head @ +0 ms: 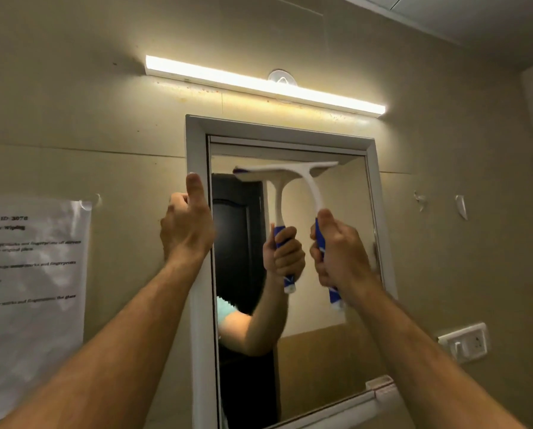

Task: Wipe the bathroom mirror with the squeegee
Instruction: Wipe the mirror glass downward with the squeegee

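Observation:
A white-framed bathroom mirror point(327, 298) hangs on the beige wall in front of me. My right hand point(341, 252) grips the blue-and-white handle of a white squeegee point(313, 187). Its blade lies flat against the glass near the top edge of the mirror. The reflection of the squeegee and of the hand shows just to the left in the glass. My left hand point(187, 224) rests against the left side of the mirror frame point(198, 156), thumb up, holding nothing.
A lit tube light point(259, 83) runs across the wall above the mirror. A printed paper sheet point(33, 283) is taped at the left. A switch and socket plate point(464, 342) sits at the right, with small wall hooks point(461, 205) above it.

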`<state>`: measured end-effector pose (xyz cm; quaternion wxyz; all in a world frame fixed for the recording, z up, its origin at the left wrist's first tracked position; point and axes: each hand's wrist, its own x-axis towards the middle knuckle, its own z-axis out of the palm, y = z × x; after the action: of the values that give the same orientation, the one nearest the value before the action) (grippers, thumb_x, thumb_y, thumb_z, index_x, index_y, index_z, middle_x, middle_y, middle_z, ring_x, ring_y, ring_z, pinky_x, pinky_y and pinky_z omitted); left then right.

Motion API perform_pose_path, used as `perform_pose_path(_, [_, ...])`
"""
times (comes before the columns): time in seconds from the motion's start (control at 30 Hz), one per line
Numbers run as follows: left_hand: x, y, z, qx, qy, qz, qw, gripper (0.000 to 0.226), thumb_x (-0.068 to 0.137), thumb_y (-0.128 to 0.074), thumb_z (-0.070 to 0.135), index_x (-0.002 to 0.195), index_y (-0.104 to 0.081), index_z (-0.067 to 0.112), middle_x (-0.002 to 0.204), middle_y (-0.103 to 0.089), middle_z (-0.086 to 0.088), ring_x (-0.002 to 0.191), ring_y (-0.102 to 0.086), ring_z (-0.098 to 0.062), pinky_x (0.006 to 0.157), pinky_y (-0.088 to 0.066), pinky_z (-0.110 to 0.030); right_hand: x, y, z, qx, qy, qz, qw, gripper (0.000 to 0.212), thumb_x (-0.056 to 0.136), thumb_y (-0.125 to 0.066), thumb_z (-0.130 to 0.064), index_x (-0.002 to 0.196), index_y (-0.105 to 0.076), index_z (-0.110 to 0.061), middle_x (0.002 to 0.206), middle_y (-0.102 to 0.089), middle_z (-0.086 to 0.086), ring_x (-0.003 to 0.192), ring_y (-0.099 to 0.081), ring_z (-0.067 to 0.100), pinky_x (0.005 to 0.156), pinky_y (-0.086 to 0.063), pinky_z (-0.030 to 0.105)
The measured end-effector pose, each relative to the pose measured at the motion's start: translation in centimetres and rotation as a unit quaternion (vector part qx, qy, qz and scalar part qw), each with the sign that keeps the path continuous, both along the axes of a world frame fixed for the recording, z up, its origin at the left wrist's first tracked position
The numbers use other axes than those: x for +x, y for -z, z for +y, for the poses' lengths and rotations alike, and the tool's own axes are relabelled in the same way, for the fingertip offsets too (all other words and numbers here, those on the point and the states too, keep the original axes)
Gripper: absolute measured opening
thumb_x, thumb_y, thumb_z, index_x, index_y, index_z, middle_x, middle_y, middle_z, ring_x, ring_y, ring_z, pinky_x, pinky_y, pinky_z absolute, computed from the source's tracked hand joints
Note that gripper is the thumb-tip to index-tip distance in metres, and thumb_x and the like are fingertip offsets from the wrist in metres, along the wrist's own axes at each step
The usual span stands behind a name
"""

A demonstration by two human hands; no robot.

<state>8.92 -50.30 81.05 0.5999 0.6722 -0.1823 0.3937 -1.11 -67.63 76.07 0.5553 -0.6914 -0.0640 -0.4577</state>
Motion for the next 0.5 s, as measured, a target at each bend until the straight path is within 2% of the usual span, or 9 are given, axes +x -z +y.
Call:
perform_pose_path(0.1, [0.7, -0.5, -0.6, -0.013, -0.013, -0.016, 1.000, 0.069, 0.093, -0.009, 0.063, 0.101, -0.052, 0.010, 0.076, -0.050, -0.003, 0.065, -0.046, -0.011, 0.052, -0.029, -0.024, 0.4, -2.2, -0.5, 0.000, 0.019, -0.016, 1.000, 0.043, 0.099, -0.031, -0.048, 0.077, -0.052, -0.017, 0.056, -0.049, -0.002, 0.033, -0.044, 0.003, 0.040, -0.036, 0.016])
perform_pose_path(0.23, [0.9, -1.1, -1.3, -0.021, -0.007, -0.029, 0.999, 0.072, 0.094, -0.009, 0.062, 0.107, -0.054, 0.008, 0.074, -0.048, 0.001, 0.065, -0.046, -0.008, 0.051, -0.028, -0.022, 0.7, 1.1, -0.4, 0.027, -0.020, -0.034, 0.999, 0.043, 0.101, -0.031, -0.039, 0.071, -0.053, -0.018, 0.042, -0.050, -0.005, 0.030, -0.044, 0.002, 0.036, -0.035, 0.011])
perform_pose_path(0.37, [1.3, -0.2, -1.4, -0.026, -0.006, -0.025, 0.999, 0.068, 0.095, -0.010, 0.060, 0.109, -0.052, 0.008, 0.071, -0.043, 0.005, 0.063, -0.042, -0.005, 0.050, -0.026, -0.020, 2.1, 5.5, -0.7, 0.011, 0.014, -0.009, 1.000, 0.041, 0.097, -0.032, -0.047, 0.075, -0.052, -0.020, 0.053, -0.049, -0.003, 0.035, -0.043, 0.004, 0.041, -0.036, 0.014])
perform_pose_path(0.43, [1.4, 0.3, -1.3, -0.028, -0.013, -0.023, 0.999, 0.067, 0.094, -0.011, 0.061, 0.108, -0.050, 0.009, 0.071, -0.043, 0.005, 0.063, -0.042, -0.005, 0.051, -0.026, -0.020, 2.1, 5.0, -0.9, 0.013, 0.024, -0.006, 1.000, 0.044, 0.097, -0.032, -0.049, 0.079, -0.052, -0.014, 0.055, -0.045, 0.001, 0.036, -0.038, 0.005, 0.040, -0.035, 0.017])
perform_pose_path(0.5, [2.0, 0.6, -1.2, -0.025, 0.000, -0.030, 0.999, 0.074, 0.092, -0.009, 0.065, 0.107, -0.053, 0.007, 0.077, -0.053, -0.002, 0.066, -0.048, -0.009, 0.051, -0.029, -0.020, 2.1, 2.9, -1.4, 0.031, 0.021, -0.035, 0.999, 0.045, 0.097, -0.033, -0.050, 0.084, -0.052, -0.012, 0.054, -0.042, 0.000, 0.036, -0.035, 0.008, 0.037, -0.033, 0.021])
